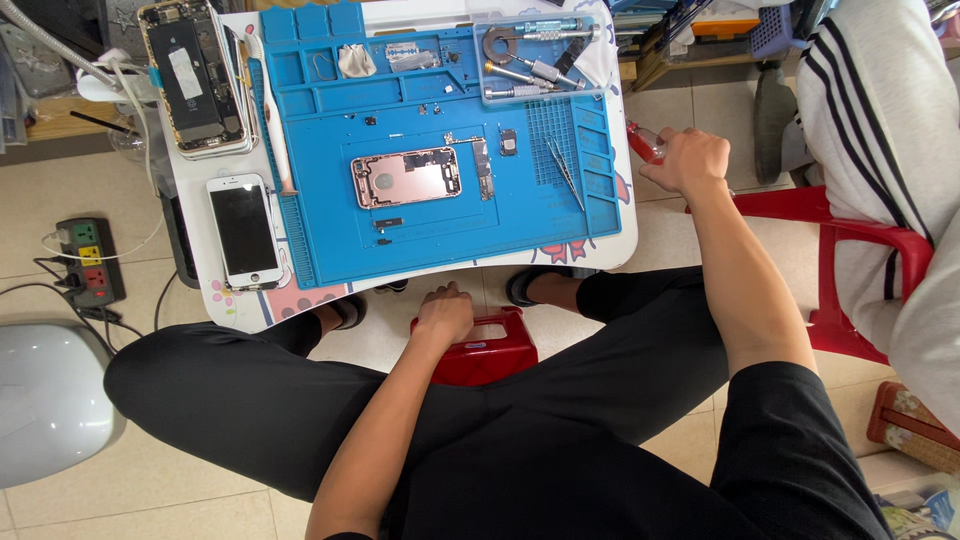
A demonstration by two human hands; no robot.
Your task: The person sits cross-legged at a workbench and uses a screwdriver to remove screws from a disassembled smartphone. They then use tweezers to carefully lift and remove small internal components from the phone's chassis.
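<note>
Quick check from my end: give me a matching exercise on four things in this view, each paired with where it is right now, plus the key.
Things:
1. pink phone housing
2. white phone
3. tweezers
4. red-handled tool

Places:
A. in the right hand, beside the table's right edge
B. middle of the blue mat
C. on the table left of the mat, screen up
D. right part of the mat, on its ribbed patch

Pairs: 1-B, 2-C, 3-D, 4-A
</note>
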